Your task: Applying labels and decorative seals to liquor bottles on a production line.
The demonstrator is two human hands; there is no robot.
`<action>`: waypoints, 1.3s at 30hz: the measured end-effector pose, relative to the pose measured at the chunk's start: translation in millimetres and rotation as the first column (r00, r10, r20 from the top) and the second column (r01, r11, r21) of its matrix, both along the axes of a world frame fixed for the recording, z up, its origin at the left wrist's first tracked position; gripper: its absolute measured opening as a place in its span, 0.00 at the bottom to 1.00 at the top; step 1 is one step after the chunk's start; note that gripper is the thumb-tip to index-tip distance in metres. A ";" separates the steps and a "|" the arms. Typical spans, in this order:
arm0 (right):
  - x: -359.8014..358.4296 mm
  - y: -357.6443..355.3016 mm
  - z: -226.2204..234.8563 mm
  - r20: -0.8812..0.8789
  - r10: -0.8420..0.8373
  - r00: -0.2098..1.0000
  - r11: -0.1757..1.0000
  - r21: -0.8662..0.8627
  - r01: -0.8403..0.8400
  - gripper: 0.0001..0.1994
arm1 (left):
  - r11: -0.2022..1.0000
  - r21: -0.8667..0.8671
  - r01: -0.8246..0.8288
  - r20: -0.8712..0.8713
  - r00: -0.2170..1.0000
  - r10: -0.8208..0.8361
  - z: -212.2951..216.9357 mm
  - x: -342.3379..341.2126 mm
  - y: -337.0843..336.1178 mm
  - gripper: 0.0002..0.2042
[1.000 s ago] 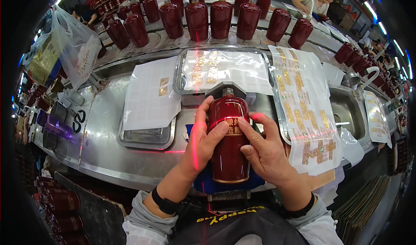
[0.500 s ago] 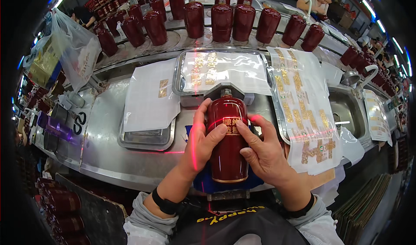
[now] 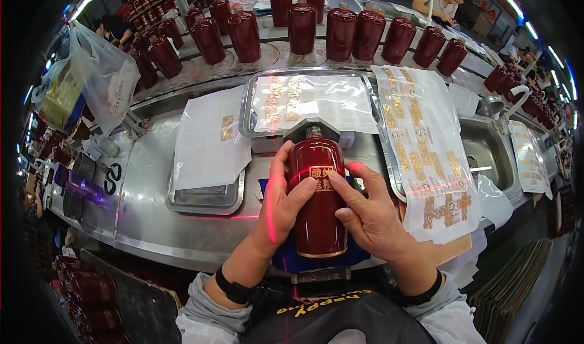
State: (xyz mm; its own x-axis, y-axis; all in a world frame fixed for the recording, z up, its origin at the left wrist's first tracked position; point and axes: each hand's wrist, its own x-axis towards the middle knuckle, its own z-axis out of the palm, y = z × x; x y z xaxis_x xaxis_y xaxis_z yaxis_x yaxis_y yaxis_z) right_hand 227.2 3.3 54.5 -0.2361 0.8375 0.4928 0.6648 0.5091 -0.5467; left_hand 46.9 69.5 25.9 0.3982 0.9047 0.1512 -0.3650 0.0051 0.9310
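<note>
A dark red glossy bottle lies between my hands, its neck pointing away from me against a dark angled metal rest. A gold character decal sits on its upper front. My left hand wraps the left side, with the thumb pressed at the decal's left edge. From the right, my right hand holds the bottle, its index fingertip on the decal's right edge and its thumb lower on the glass. Beneath the bottle is a blue cloth. Red laser lines cross the bottle and both hands.
Decal sheets lie on a steel tray ahead. Another white sheet is at left, a long gold-printed sheet at right, beside a sink. Red bottles line the curved conveyor. A plastic bag hangs left; people work beyond.
The row of bottles on the conveyor has shifted to the right. My hands and the bottle between them look nearly unmoved, thumb and fingertip still on the decal.
</note>
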 end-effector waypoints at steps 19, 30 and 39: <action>8.0 6.0 10.2 0.088 0.027 0.996 0.998 0.052 -0.031 0.25 | 0.999 0.021 -0.027 -0.028 0.999 0.027 0.8 0.5 -0.3 0.41; 11.5 75.7 67.8 0.242 0.078 0.967 0.996 -0.070 -0.063 0.12 | 1.000 0.012 -0.016 -0.084 0.996 0.017 -0.2 1.8 2.6 0.41; -9.5 30.5 72.0 0.485 0.137 0.864 0.923 0.255 -0.290 0.11 | 0.998 -0.026 0.058 0.151 0.987 -0.054 -6.2 -5.7 -4.8 0.34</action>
